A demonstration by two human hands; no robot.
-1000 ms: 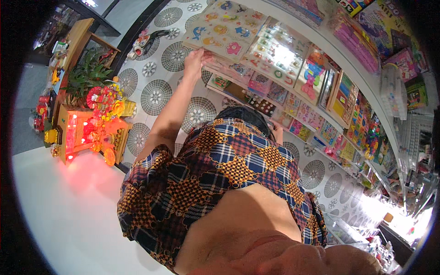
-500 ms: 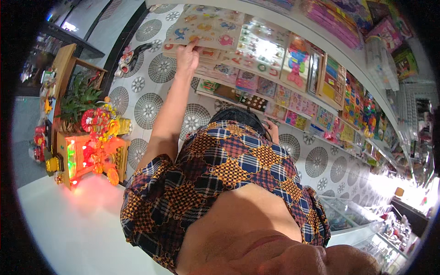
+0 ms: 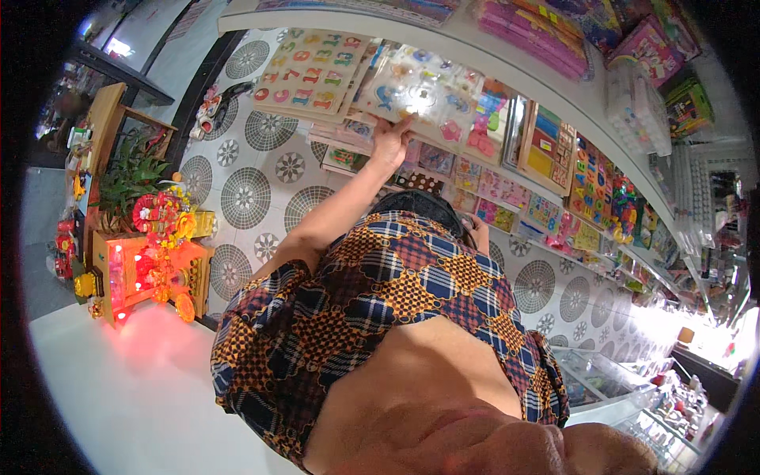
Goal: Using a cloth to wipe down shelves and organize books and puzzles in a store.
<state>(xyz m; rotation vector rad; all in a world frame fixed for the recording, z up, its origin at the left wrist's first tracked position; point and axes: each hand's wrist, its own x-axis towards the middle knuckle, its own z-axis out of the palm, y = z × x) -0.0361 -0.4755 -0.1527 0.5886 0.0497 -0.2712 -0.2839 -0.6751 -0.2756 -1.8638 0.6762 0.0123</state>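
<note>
My left hand reaches out to a shelf, its thumb and fingers closed on the near edge of a plastic-wrapped picture board with sea animals on it. Light glares off the middle of that wrapping. To its left a board of coloured numbers sticks out past the shelf's end. Most of my right hand is hidden beyond my patterned shirt, beside something black at my waist; what its fingers do is not visible.
Overhead runs a white shelf with wrapped packs. Further right stand a framed set of coloured pieces and letter boards. A lit red shrine cabinet and a leafy plant are at left. Glass cases stand lower right.
My left hand has moved to the right, taking the animal board with it. The number board, mostly covered before, now shows at the left.
</note>
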